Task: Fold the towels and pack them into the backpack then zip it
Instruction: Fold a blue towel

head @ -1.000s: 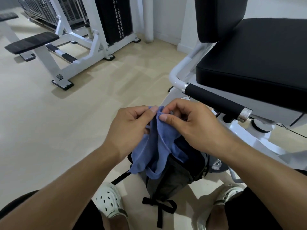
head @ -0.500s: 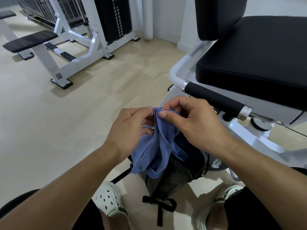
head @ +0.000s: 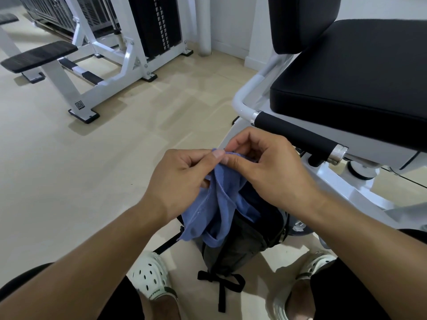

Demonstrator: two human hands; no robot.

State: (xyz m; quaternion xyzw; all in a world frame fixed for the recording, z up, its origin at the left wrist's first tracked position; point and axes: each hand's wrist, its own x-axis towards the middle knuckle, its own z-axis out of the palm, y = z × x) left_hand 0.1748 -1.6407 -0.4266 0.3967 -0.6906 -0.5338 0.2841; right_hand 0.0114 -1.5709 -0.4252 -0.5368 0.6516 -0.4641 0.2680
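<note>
View from a head cam, looking down past a seated person's two bare forearms. Both hands are meeting at chest height over the floor, w/ the left hand (head: 182,179) and right hand (head: 265,172) almost touching at the fingertips. Each is pinching the top hem of a blue towel (head: 215,204) btwn thumb and forefinger; the other fingers are curling loosely inward, not spreading. The towel is hanging down in uneven, bunched folds, prob. because the person is hunting along the edge for its corners so it can be opened flat and folded. Its lower end is draping over the mouth of a dark backpack (head: 245,245), which is standing upright on the tan floor btwn the person's feet in white clogs (head: 151,277), close by, likely so packing is a short drop. The bag's top is gaping open, zip not done; more blue fabric is showing inside, though whether that's another towel is unclear. To the right, a black-padded gym machine seat (head: 351,72); far left, a white weight bench (head: 39,55).
</note>
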